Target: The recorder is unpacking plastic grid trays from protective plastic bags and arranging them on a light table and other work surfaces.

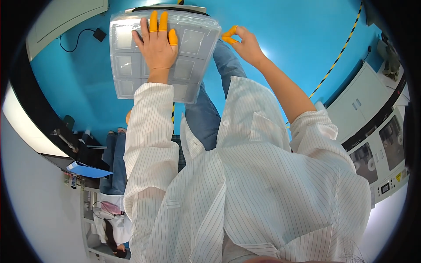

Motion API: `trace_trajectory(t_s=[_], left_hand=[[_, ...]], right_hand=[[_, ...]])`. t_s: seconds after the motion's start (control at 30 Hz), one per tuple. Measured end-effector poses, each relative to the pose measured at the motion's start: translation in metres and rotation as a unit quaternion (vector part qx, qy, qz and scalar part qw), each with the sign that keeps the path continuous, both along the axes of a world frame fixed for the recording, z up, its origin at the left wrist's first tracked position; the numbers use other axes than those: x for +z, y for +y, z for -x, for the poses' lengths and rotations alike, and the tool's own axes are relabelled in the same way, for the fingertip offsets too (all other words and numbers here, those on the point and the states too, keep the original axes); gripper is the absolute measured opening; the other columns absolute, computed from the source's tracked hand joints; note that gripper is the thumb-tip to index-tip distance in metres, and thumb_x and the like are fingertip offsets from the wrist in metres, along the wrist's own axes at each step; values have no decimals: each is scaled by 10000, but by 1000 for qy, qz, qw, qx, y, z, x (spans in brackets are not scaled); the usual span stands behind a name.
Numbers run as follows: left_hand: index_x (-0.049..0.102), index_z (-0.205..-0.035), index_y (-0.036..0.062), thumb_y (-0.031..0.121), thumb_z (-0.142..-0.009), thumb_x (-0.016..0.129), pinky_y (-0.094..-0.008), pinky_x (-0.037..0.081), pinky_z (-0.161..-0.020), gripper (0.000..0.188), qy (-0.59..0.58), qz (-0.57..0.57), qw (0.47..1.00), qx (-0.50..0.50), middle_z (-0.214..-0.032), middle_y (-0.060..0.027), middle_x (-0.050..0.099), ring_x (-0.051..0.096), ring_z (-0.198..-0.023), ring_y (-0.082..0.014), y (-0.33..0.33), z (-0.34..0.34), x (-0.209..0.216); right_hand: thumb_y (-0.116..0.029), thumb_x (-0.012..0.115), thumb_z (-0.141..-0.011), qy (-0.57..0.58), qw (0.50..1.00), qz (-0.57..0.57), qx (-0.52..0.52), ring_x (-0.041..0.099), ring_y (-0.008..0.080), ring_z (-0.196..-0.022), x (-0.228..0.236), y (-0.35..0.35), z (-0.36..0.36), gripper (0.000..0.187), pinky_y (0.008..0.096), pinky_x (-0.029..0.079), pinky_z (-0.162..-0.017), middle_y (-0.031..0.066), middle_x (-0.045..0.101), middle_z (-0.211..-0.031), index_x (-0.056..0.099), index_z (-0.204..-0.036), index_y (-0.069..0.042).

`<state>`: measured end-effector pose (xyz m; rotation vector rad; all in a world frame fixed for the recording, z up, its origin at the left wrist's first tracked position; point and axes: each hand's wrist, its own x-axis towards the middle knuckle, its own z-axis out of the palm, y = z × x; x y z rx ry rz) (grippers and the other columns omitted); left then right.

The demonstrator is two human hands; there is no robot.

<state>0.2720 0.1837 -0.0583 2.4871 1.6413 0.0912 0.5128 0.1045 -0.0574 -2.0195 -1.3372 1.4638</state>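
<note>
A stack of clear plastic trays (125,65) with square compartments, covered in shiny transparent film, is in front of me at the upper middle. My left hand (158,50) lies flat on top of it, fingers spread, with orange finger cots on the thumb and two fingers. Just off the stack's right edge, my right hand (245,44) has its cot-covered thumb and index finger pressed together in a pinch. Whatever is between those fingertips, perhaps a bit of film, is too small to make out.
Beneath the stack a dark-edged surface (171,8) shows. Blue floor (280,26) bears a yellow-black striped line (340,52). Pale machines (379,144) stand at right. At left are a blue folder (87,170), a cable with a black adapter (100,34), and another person (115,162).
</note>
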Motion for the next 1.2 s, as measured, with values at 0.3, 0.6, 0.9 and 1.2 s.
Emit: trace_trajectory(t_s=[0.3, 0.6, 0.9, 1.2], left_hand=[[452, -1236, 192, 326, -829, 456, -537, 40, -1039, 429, 30, 25, 999, -9, -1313, -50, 389, 196, -1302, -276, 0, -2, -1], [469, -1206, 169, 313, -811, 467, -543, 55, -1028, 421, 28, 22, 999, -15, -1292, -52, 396, 208, -1285, -295, -1, 0, -5], [482, -1191, 121, 325, -837, 428, -535, 47, -1022, 413, 28, 4, 999, -38, -1294, -59, 400, 217, -1270, -313, -3, -2, -8], [446, -1203, 57, 304, -837, 439, -512, 132, -1015, 441, 32, -48, 996, -63, -1273, -128, 411, 272, -1231, -339, -7, -10, 6]], right_hand=[[36, 523, -728, 124, 991, 46, -12, 512, 213, -775, 30, 2, -2, 185, 294, 405, -625, 93, 558, -920, 535, -899, -35], [-29, 626, -724, 70, 976, -112, 175, 526, 307, -775, 58, -34, 24, 191, 353, 442, -675, 140, 538, -840, 504, -871, -27], [-142, 633, -747, -100, 982, 64, 148, 575, 275, -631, 26, -14, 31, 211, 343, 463, -560, 103, 583, -763, 502, -882, -48], [-59, 513, -705, -79, 953, -96, 277, 567, 275, -663, 60, -98, 75, 128, 372, 461, -573, 93, 521, -703, 483, -829, -50]])
